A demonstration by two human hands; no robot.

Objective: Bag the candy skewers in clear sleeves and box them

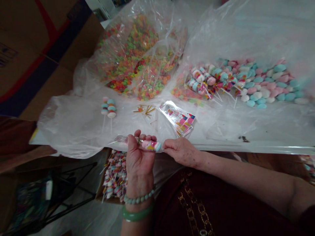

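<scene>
My left hand [139, 156] grips a marshmallow candy skewer in a clear plastic sleeve [150, 145], which lies crosswise in front of me. My right hand [180, 151] pinches the sleeve's end, next to the pink and blue sweets. On the plastic-covered table [73, 121] ahead stands an unwrapped skewer of pink and blue sweets [108, 108]. Close by lie a small bunch of gold twist ties [144, 110] and a stack of printed clear bags [177, 118].
Large clear bags hold colourful cereal rings [137, 59]. A heap of pink, blue and white sweets with skewers [246, 82] lies at the right. A box of wrapped lollipops [115, 173] sits below the table edge, and cardboard cartons [41, 55] stand at the left.
</scene>
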